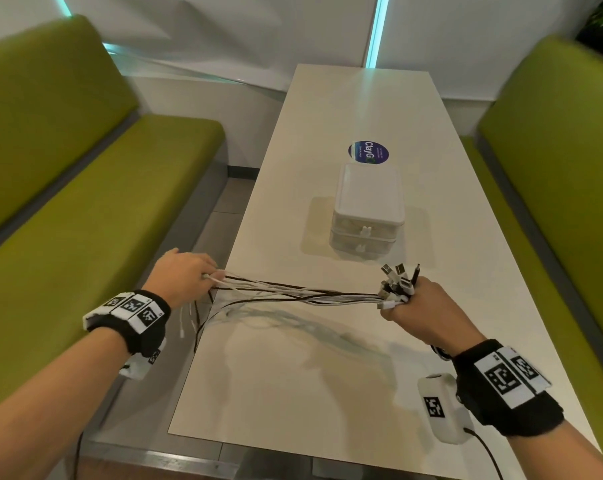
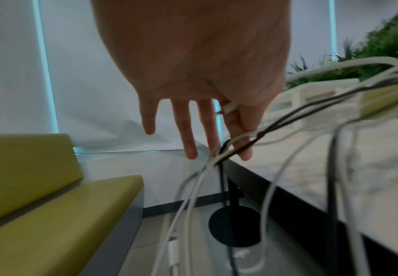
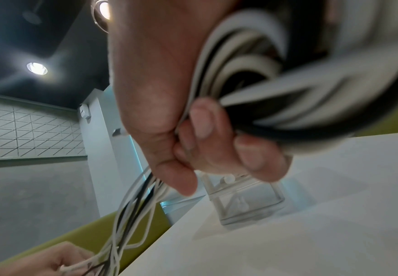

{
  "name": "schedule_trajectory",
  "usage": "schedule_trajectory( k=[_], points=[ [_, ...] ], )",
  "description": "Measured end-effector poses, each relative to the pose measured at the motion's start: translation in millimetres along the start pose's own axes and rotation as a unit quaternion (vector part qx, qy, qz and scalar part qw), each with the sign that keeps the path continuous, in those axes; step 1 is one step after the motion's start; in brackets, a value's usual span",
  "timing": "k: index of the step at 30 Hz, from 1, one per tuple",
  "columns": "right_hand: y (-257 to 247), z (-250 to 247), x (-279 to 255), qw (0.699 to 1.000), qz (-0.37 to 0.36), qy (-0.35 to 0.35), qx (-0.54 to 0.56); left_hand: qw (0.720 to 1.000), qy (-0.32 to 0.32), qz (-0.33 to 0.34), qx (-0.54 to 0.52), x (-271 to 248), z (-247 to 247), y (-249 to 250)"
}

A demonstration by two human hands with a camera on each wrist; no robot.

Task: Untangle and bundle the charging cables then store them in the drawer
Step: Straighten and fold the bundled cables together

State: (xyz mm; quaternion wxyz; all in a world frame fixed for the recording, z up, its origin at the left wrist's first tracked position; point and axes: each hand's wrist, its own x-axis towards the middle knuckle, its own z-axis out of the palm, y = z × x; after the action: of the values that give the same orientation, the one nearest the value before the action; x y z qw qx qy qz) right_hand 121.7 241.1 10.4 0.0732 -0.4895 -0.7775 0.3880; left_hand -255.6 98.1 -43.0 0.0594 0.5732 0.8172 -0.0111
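Cables (image 1: pixel 293 294), white and dark, stretched taut above the near end of the table (image 1: pixel 328 393) in the head view, held at both ends. The right hand (image 1: pixel 419 315) was fisted round the plug ends, connectors sticking up out of its top. The left hand (image 1: pixel 182 275) sat just off the table's left edge, pinching the strands, with loose tails hanging below it. A drawer box (image 1: pixel 367 216) stood mid-table beyond the cables, both drawers closed, a round sticker (image 1: pixel 368 153) just behind it. Green benches (image 1: pixel 68 202) ran along both sides.

From the left wrist, the left hand (image 2: pixel 200 74) had three fingers straight and spread, while the thumb and forefinger pinched the cables (image 2: pixel 238 143). Strands drooped from there toward the floor, beside the table's dark edge (image 2: pixel 287 196).

From the right wrist, the right hand (image 3: pixel 169 93) was curled tight round the cables (image 3: pixel 252 78), which looped blurred across the palm. More strands ran down to the left hand (image 3: pixel 58 261) at the bottom. The drawer box (image 3: pixel 245 201) stood on the table (image 3: pixel 311 224) just behind the fingers (image 3: pixel 202 121).
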Motion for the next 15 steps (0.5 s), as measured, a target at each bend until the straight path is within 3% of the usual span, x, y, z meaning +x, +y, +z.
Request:
schedule_trajectory(
  k=[8, 11, 15],
  points=[
    [-4.7, -3.6, -6.5, 1.0, -0.025, -0.011, 0.004, 0.999, -0.001, -0.035, -0.033, -2.2, 10.5, 13.0],
    [-4.7, -8.5, -8.2, 1.0, -0.016, -0.014, 0.011, 0.991, -0.045, -0.048, -0.117, -2.1, 10.3, 10.0],
    [-4.5, -10.6, -7.3, 1.0, -0.01, -0.009, 0.018, 0.986, -0.091, -0.079, -0.114, -0.3, 13.3, 1.4]
  ],
)
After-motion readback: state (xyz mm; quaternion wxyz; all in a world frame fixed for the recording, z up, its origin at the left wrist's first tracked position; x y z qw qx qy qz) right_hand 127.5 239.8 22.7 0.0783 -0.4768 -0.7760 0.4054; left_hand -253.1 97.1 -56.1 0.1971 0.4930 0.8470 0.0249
